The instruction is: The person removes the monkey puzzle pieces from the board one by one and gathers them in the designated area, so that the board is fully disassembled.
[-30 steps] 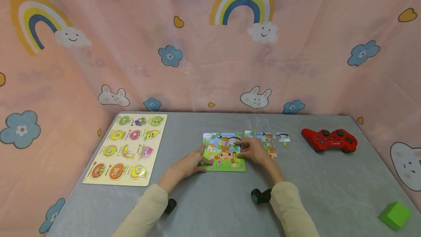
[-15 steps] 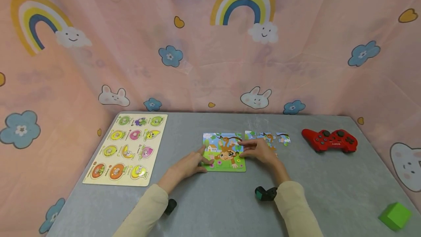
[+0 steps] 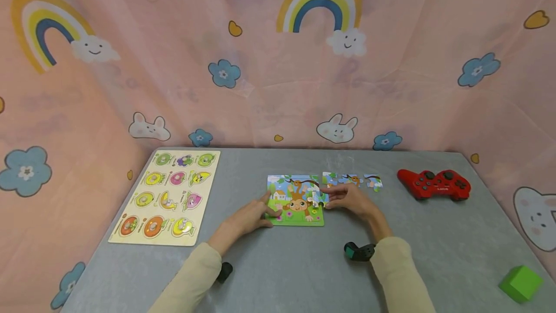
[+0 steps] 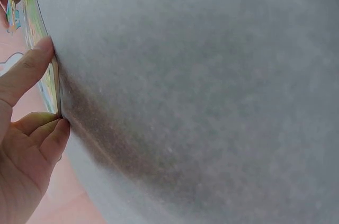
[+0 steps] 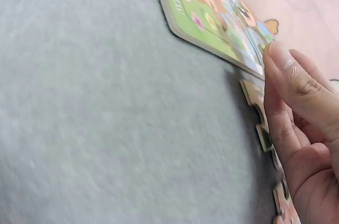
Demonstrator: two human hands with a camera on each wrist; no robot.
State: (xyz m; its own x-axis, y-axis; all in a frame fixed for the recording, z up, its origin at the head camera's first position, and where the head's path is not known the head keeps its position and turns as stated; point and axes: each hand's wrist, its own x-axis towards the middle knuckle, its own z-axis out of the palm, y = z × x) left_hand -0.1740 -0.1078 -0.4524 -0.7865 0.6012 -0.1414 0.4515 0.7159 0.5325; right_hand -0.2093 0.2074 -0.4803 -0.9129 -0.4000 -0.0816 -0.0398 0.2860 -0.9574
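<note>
The left hand's bent fingers held the monkey jigsaw board by its seven-o'clock corner, mid-counter. At its three-o'clock edge, the right hand pinched a jigsaw piece — fingertips nearly together — with loose pieces around two o'clock.

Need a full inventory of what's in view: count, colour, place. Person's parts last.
Table: 1, grey, centre
Cloth: pink, patterned, behind table
Fruit board: 1, cream, table's left
Fruit shapes: 12, mixed, on fruit board
Monkey puzzle: 1, green-blue, mid-table
Held piece: 1, multicoloured, at monkey puzzle's right edge
Loose pieces: at least 3, multicoloured, right of monkey puzzle
Game controller: 1, red, far right
Block: 1, green, near right
Wrist cameras: 2, black, at cuffs
Sleeves: 2, beige
Left hand: 1, bare, holding monkey puzzle
Right hand: 1, bare, pinching held piece
</note>
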